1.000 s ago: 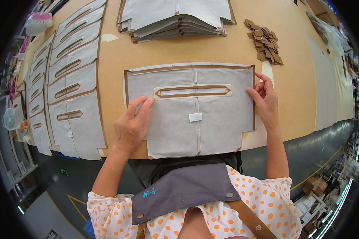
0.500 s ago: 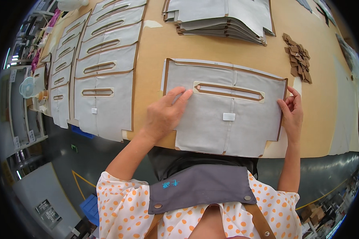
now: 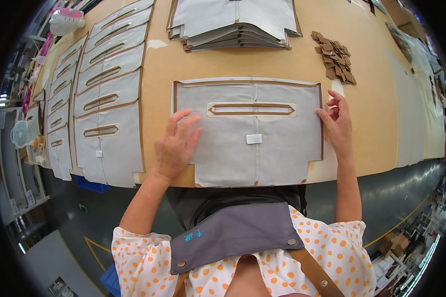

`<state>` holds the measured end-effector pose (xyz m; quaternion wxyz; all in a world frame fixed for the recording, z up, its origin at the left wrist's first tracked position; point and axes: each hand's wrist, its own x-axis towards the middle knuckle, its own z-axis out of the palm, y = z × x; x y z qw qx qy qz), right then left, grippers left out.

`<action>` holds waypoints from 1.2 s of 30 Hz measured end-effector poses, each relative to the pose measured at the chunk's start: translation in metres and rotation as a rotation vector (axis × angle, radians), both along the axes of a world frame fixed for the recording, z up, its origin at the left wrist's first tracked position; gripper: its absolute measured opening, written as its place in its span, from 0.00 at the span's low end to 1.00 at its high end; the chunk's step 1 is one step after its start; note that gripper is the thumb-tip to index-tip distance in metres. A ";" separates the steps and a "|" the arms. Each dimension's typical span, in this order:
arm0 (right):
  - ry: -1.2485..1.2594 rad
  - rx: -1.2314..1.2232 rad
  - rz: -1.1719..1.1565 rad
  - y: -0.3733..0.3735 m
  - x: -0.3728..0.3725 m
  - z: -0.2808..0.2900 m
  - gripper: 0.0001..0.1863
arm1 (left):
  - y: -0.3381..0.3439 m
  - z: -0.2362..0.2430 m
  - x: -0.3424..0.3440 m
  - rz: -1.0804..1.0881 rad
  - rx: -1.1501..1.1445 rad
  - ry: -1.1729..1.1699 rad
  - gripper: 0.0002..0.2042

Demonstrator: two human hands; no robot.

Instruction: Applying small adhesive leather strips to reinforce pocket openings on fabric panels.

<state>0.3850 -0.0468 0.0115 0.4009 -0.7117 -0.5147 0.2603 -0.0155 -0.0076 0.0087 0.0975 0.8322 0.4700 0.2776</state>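
Note:
A grey fabric panel (image 3: pixel 228 148) with brown edging lies flat in front of me, with a long brown-bordered slot (image 3: pixel 251 110) near its upper middle and a small white label (image 3: pixel 253 138) below it. My left hand (image 3: pixel 178 143) is over the panel's left edge, fingers spread and slightly bent, holding nothing. My right hand (image 3: pixel 336 121) is at the right edge, fingers curled but apart, thumb tip at the edging; whether it touches is unclear.
Overlapping rows of similar panels (image 3: pixel 106 156) lie on the left. A stack of grey pieces (image 3: pixel 233 17) is at the back, a heap of small brown pieces (image 3: pixel 334 57) at back right. A white-and-pink object (image 3: pixel 67 24) and small fan (image 3: pixel 20 133) sit at far left of the tan tabletop (image 3: pixel 371 123).
My left hand's fingers have lifted and spread from their earlier place on the panel. My right hand's fingers have loosened at the edge. The view has shifted with head movement.

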 end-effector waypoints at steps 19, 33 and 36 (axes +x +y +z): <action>-0.155 0.223 0.518 -0.042 -0.118 0.057 0.15 | -0.035 0.034 0.105 -0.147 -1.804 -1.693 0.30; -0.341 0.421 0.554 -0.055 -0.114 0.037 0.16 | -0.051 0.035 0.131 -0.025 -1.775 -1.472 0.28; -0.241 0.387 0.444 -0.056 -0.102 0.042 0.16 | -0.048 0.031 0.143 0.015 -1.828 -1.506 0.25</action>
